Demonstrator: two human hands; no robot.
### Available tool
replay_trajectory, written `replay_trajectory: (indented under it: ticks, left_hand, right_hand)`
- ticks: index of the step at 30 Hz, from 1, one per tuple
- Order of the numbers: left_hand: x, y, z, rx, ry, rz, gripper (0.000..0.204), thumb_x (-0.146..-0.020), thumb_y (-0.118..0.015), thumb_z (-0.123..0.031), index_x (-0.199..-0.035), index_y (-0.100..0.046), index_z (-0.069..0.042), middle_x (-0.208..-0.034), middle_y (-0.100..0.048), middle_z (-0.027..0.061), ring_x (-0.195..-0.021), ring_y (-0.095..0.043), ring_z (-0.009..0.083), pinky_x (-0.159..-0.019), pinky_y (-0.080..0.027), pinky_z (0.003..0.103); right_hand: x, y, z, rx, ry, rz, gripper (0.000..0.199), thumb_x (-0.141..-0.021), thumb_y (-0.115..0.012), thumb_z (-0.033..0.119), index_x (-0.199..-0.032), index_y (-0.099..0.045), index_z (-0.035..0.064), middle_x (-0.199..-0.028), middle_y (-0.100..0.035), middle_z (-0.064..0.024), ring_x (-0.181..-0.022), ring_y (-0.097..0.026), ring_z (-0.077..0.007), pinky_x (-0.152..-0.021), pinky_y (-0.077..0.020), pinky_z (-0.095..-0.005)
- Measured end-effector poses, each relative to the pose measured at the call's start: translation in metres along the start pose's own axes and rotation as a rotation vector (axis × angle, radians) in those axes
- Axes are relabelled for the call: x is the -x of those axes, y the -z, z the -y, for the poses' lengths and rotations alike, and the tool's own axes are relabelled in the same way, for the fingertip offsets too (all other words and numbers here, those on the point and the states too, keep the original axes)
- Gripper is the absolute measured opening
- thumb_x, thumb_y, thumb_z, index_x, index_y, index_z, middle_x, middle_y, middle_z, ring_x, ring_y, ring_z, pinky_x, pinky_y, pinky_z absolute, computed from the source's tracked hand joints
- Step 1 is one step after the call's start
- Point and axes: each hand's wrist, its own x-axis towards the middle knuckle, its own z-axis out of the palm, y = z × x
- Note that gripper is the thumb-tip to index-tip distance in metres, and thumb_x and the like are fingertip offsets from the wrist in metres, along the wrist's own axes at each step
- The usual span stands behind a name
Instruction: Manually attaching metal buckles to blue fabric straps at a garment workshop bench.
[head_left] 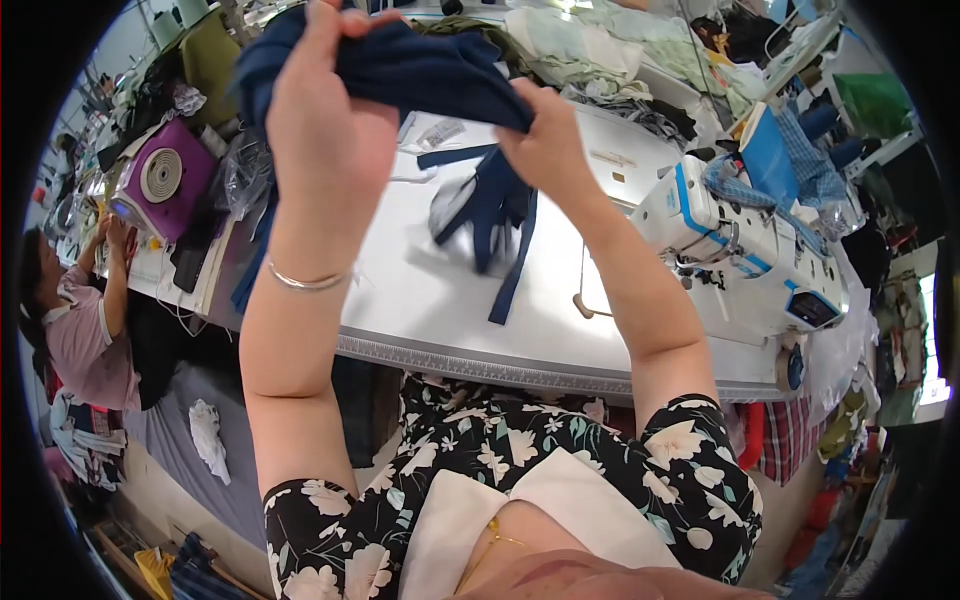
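Both hands are raised above the white sewing table (400,290), holding a bunched piece of dark navy fabric (420,75) between them. My left hand (325,120), with a silver bangle at the wrist, grips the left part of the cloth; some of its fingers are cut off by the top edge. At the cloth's right end my right hand (545,140) is closed on the fabric. Below them are navy strips (490,205), partly blurred, with one long strip reaching toward the front of the table. More navy cloth (262,250) shows beside my left forearm.
A white and blue sewing machine (735,235) stands at the right. Pale green fabric (580,50) is heaped at the back. On the left are a purple device (165,180) and a dark phone-like object (190,260). Another person (90,320) works there. A ruler strip (480,375) lines the front edge.
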Motion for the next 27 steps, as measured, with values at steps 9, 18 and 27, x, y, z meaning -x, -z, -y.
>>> replay_trajectory:
  ticks: [9,18,27]
  left_hand:
    - [0.031,0.045,0.064,-0.067,0.137,-0.426,0.006,-0.093,-0.059,-0.009,-0.09,-0.061,-0.004,-0.088,-0.063,0.008,-0.09,-0.06,0.0186,-0.094,-0.046,0.031]
    - [0.106,0.165,0.149,-0.024,0.517,-0.751,0.004,-0.089,-0.061,-0.003,-0.091,-0.06,-0.007,-0.082,-0.061,0.0037,-0.076,-0.058,0.0164,-0.078,-0.046,0.029]
    - [0.114,0.147,0.145,0.038,0.481,-0.744,0.011,-0.089,-0.063,-0.003,-0.1,-0.063,-0.004,-0.084,-0.06,0.0045,-0.077,-0.057,0.017,-0.081,-0.049,0.031]
  right_hand:
    - [-0.01,0.054,-0.066,1.135,0.02,-0.24,0.034,-0.069,-0.069,0.007,-0.095,-0.066,0.0284,-0.085,-0.06,0.0037,-0.091,-0.054,-0.0224,-0.092,-0.0345,-0.0459]
    - [0.052,-0.023,-0.106,0.388,-0.254,0.513,0.029,-0.071,-0.059,0.008,-0.097,-0.07,0.0151,-0.103,-0.067,-0.0123,-0.098,-0.061,-0.0339,-0.085,-0.0498,-0.044]
    - [0.058,-0.082,-0.148,0.508,-0.382,0.606,0.023,-0.086,-0.061,0.025,-0.101,-0.064,0.0078,-0.09,-0.067,-0.0158,-0.089,-0.063,-0.0359,-0.078,-0.0504,-0.0456]
